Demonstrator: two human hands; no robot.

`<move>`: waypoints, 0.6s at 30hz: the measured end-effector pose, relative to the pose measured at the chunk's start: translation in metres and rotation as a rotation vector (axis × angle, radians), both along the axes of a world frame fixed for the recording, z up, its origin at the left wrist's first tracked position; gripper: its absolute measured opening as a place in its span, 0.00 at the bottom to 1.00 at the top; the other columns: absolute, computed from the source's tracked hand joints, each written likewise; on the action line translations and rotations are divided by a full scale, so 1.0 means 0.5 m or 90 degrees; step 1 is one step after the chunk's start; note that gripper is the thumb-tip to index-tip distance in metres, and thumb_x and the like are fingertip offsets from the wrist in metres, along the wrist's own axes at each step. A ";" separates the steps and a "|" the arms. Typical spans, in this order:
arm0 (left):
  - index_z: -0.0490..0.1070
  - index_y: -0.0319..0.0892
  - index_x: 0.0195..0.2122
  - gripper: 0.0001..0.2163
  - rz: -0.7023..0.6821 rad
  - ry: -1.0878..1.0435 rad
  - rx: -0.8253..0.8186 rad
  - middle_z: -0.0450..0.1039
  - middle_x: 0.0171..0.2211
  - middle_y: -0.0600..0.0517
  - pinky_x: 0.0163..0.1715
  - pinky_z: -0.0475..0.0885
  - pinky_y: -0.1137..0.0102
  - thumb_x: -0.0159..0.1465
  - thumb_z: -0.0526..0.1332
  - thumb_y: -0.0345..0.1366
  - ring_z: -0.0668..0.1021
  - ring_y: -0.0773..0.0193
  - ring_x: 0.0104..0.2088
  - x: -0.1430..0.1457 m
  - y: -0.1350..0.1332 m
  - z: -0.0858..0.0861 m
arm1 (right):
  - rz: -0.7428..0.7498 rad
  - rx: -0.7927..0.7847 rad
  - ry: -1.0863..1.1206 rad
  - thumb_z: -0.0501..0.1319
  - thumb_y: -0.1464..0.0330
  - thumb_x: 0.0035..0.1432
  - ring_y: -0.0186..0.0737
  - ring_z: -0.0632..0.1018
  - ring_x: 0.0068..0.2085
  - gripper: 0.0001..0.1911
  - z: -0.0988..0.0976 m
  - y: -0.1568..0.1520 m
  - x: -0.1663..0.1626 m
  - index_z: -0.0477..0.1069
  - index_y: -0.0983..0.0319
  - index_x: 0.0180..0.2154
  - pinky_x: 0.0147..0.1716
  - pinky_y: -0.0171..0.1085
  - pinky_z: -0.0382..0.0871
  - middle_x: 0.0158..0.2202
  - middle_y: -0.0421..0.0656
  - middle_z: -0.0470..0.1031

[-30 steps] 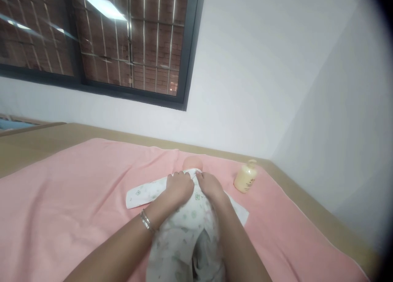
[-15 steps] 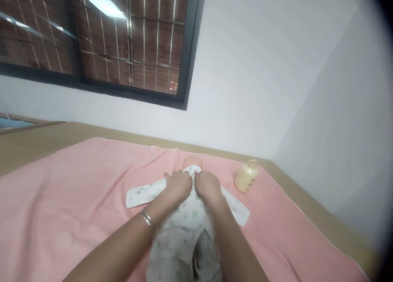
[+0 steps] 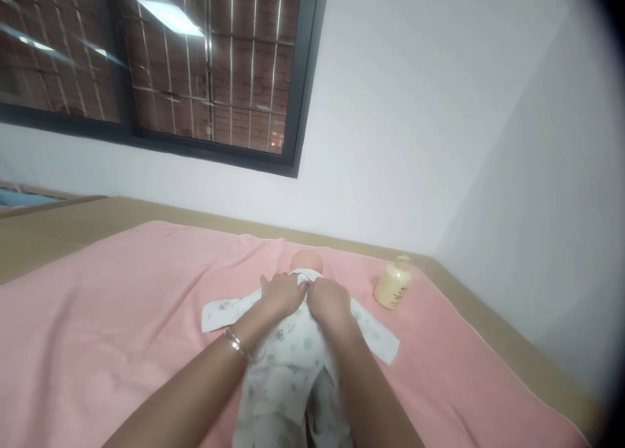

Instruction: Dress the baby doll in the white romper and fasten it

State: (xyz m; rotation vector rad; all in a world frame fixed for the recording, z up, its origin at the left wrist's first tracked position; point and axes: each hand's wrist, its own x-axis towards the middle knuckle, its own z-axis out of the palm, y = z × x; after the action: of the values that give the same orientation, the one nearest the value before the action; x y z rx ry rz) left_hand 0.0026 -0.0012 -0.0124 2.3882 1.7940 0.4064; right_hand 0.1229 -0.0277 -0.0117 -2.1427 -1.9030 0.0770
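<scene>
A white baby romper (image 3: pixel 288 350) with a small green and grey print lies spread out, dressed on a baby doll whose rounded, bald head (image 3: pixel 306 261) shows beyond the collar. Both sleeves stretch out sideways and the legs reach toward me. My left hand (image 3: pixel 284 293) pinches the romper's front just below the neckline, its thumb and fingertips at the middle. Right beside it, my right hand (image 3: pixel 329 299) is closed on the cloth at the same spot, the two nearly touching. What the fingertips grip exactly is partly hidden.
A pink blanket (image 3: pixel 112 292) covers most of the tan surface (image 3: pixel 131 210). To the right of the doll stands a pale yellow pump bottle (image 3: pixel 392 285). Behind are a white wall (image 3: pixel 381 109) and a dark-framed window (image 3: pixel 293 109) with bars outside.
Both hands stay close together at the romper's upper front, with slight finger shifts. The whole view has moved a little; the doll and bottle keep their places.
</scene>
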 end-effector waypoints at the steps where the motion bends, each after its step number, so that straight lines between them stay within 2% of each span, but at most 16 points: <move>1: 0.68 0.45 0.48 0.24 0.000 -0.010 -0.009 0.72 0.46 0.42 0.52 0.52 0.43 0.64 0.39 0.51 0.71 0.49 0.49 -0.002 0.005 -0.003 | -0.001 0.003 0.001 0.47 0.64 0.63 0.52 0.75 0.42 0.19 -0.002 0.000 -0.004 0.73 0.66 0.37 0.41 0.44 0.62 0.38 0.56 0.75; 5: 0.65 0.42 0.51 0.29 0.003 -0.042 -0.035 0.69 0.50 0.41 0.49 0.60 0.49 0.63 0.38 0.56 0.68 0.47 0.52 -0.003 0.015 -0.015 | -0.011 0.009 0.036 0.44 0.62 0.63 0.51 0.75 0.42 0.22 -0.011 0.012 0.004 0.72 0.65 0.39 0.40 0.43 0.62 0.38 0.55 0.74; 8: 0.64 0.41 0.52 0.29 0.008 -0.054 -0.045 0.68 0.50 0.40 0.48 0.61 0.51 0.63 0.38 0.56 0.68 0.45 0.52 0.000 0.018 -0.020 | -0.023 0.011 0.088 0.40 0.57 0.64 0.49 0.75 0.42 0.26 -0.023 0.030 0.028 0.70 0.65 0.42 0.38 0.42 0.63 0.40 0.54 0.75; 11: 0.63 0.41 0.52 0.29 0.011 -0.066 -0.047 0.67 0.51 0.39 0.47 0.61 0.50 0.62 0.39 0.56 0.68 0.44 0.52 0.001 0.024 -0.026 | -0.022 0.025 0.139 0.40 0.53 0.63 0.46 0.74 0.42 0.26 -0.040 0.046 0.053 0.69 0.61 0.44 0.37 0.39 0.63 0.43 0.49 0.74; 15: 0.62 0.43 0.53 0.29 -0.007 -0.095 -0.040 0.67 0.52 0.40 0.47 0.61 0.52 0.62 0.41 0.57 0.68 0.45 0.52 -0.007 0.040 -0.036 | -0.016 0.052 0.181 0.39 0.51 0.62 0.42 0.73 0.38 0.26 -0.062 0.056 0.078 0.69 0.59 0.37 0.33 0.36 0.61 0.38 0.44 0.75; 18: 0.63 0.44 0.52 0.28 -0.034 -0.131 -0.036 0.69 0.51 0.43 0.46 0.63 0.58 0.62 0.42 0.57 0.70 0.48 0.50 -0.018 0.052 -0.044 | -0.009 0.076 0.199 0.38 0.52 0.63 0.39 0.72 0.35 0.26 -0.072 0.056 0.087 0.68 0.58 0.32 0.31 0.35 0.59 0.34 0.41 0.74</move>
State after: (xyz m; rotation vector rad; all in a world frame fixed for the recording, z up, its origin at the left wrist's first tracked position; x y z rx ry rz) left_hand -0.0064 0.0247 -0.0345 2.2587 1.6273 0.5633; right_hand 0.1662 0.0005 -0.0478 -1.9350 -1.6710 0.2716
